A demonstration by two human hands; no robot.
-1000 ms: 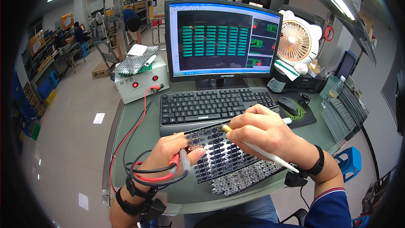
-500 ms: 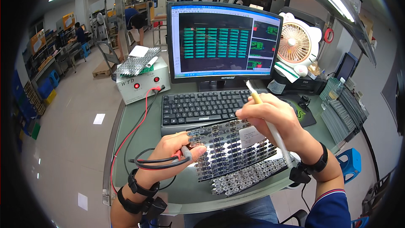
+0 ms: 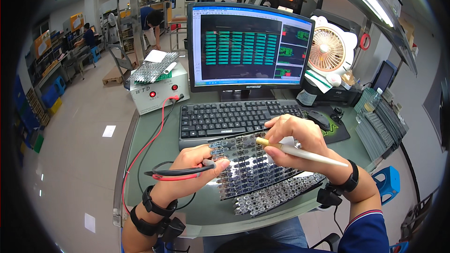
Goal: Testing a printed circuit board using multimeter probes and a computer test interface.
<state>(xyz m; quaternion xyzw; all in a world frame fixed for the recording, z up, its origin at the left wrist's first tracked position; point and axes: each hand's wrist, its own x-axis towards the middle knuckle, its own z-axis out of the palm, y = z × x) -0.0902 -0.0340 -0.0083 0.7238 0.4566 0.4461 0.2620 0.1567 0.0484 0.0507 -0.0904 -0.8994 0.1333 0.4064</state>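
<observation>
My left hand [image 3: 193, 164] grips the left edge of a circuit board panel [image 3: 243, 173], thumb on top. The panel is tilted and covered in rows of small dark and silver boards. A black test lead [image 3: 180, 173] and a red test lead [image 3: 176, 178] loop over the same hand; their ends are hidden. My right hand [image 3: 297, 138] is closed round a slim white-handled stick tool [image 3: 304, 153]. Its yellowish end lies over the panel's upper part, though contact cannot be told. Partly under that hand is a white paper label [image 3: 276, 152]. Below lies a second panel [image 3: 276, 194].
A keyboard [image 3: 225, 118] and monitor [image 3: 248, 47] stand beyond the panels. To the left, a white power box [image 3: 157, 96] carries more panels. At the right are a mouse [image 3: 318, 120], a fan [image 3: 328, 49] and stacked grey panels [image 3: 382, 131]. Someone bends over [image 3: 151, 21] in the background.
My right hand has turned the stick tool: its yellowish end swung from pointing up by the keyboard to lying left over the panel. The leads at my left hand shifted slightly.
</observation>
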